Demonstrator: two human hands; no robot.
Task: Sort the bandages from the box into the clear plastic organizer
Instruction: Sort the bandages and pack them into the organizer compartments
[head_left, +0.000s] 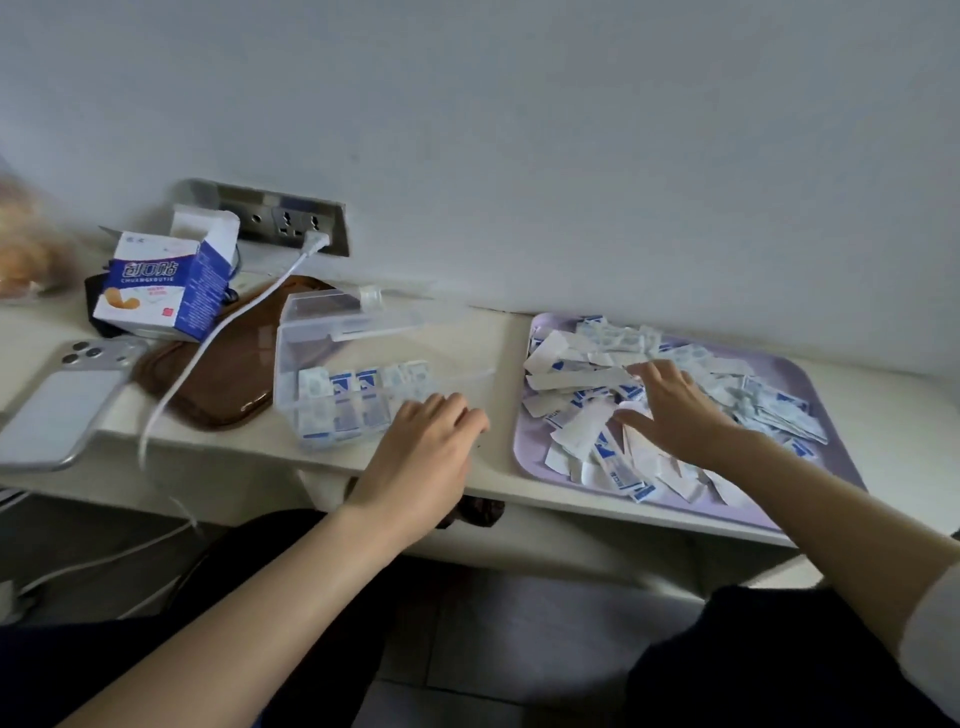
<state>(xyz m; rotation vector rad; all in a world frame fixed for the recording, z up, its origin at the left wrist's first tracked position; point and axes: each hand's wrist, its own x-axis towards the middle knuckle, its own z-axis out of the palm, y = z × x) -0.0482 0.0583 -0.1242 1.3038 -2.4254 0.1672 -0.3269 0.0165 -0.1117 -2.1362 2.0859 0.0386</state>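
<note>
Bandages (587, 375) in white-and-blue wrappers lie heaped under and around the right hand (675, 410), which is spread palm down on the pile, fingers straight and gripping nothing that I can see. The heap sits on a lilac tray (525, 448), whose near left corner lies between the two hands.

The left hand (423, 452) rests palm down with relaxed fingers against the near right end of the clear plastic organizer (291, 364). It holds nothing visible. Just left of its fingertips, a row of sorted bandages (332, 400) stands upright in the organizer's near compartments; the lid is tipped open beyond the hand.

Farther left of that hand lies a brown pad (228, 374) with a white cable (223, 332) running across it from a wall socket (291, 221). Beyond the pad stands the opened bandage box (166, 280), flaps up. A phone (62, 410) lies face down at the far left of the desk (467, 332).
</note>
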